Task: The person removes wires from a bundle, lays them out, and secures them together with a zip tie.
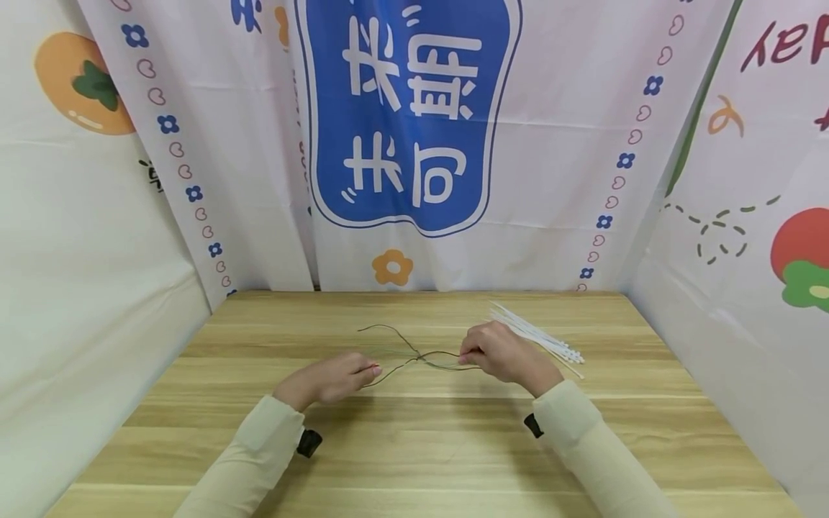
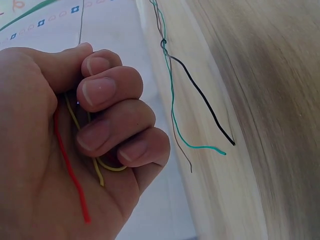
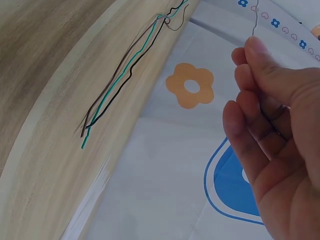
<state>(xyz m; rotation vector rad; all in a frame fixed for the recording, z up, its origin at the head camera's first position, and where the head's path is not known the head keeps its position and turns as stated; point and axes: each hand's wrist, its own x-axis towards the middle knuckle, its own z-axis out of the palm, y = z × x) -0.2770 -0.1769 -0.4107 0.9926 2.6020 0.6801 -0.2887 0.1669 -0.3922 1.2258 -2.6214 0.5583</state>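
Note:
My left hand (image 1: 333, 377) curls round a red wire (image 2: 69, 170) and a yellow wire (image 2: 74, 115); their ends hang across the palm in the left wrist view. Beside it lie a black wire (image 2: 201, 93), a green wire (image 2: 173, 100) and a thin brown wire (image 2: 178, 139), gathered at a small dark twist. My right hand (image 1: 501, 352) pinches a thin greyish wire (image 3: 256, 20) between thumb and forefinger. Between the hands the wires (image 1: 419, 357) cross at one point, with loose ends spreading to both sides. How the strands interlace there is too small to tell.
White cable ties (image 1: 534, 332) lie in a loose bundle behind and right of my right hand. The wooden table (image 1: 414, 446) ends at a printed cloth (image 1: 550, 180) at the back, and cloths hang at both sides.

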